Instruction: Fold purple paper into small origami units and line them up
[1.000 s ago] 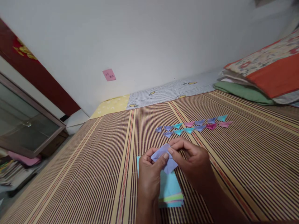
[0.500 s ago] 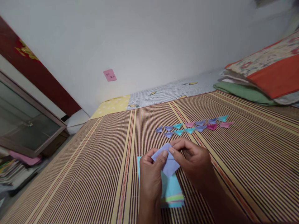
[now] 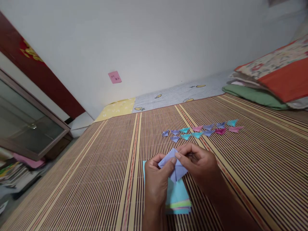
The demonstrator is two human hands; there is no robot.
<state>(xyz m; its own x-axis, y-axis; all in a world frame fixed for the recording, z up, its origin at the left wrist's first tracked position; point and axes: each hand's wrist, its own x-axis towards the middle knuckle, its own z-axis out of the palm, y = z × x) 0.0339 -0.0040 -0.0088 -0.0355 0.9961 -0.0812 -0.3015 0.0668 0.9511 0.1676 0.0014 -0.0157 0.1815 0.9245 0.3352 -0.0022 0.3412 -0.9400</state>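
Between my two hands is a folded sheet of lilac origami paper, roughly diamond-shaped with creases across it. My left hand pinches its left side, thumb flat on the front and fingers behind. At the upper right edge my right hand grips it between thumb and fingers; its other fingers curl partly out of sight. Under the hands lies a stack of coloured paper, light blue on top with green and pink edges showing, partly covered by my left hand.
Beyond my hands, two rows of small folded paper shapes in purple, turquoise and pink lie on the striped mat. Folded bedding is piled at the right. A glass-doored cabinet stands left, and a pink note sticks to the wall.
A dark gap or crease now shows at the lower part of the lilac paper. Both hands keep their grip. The whole view has shifted slightly.
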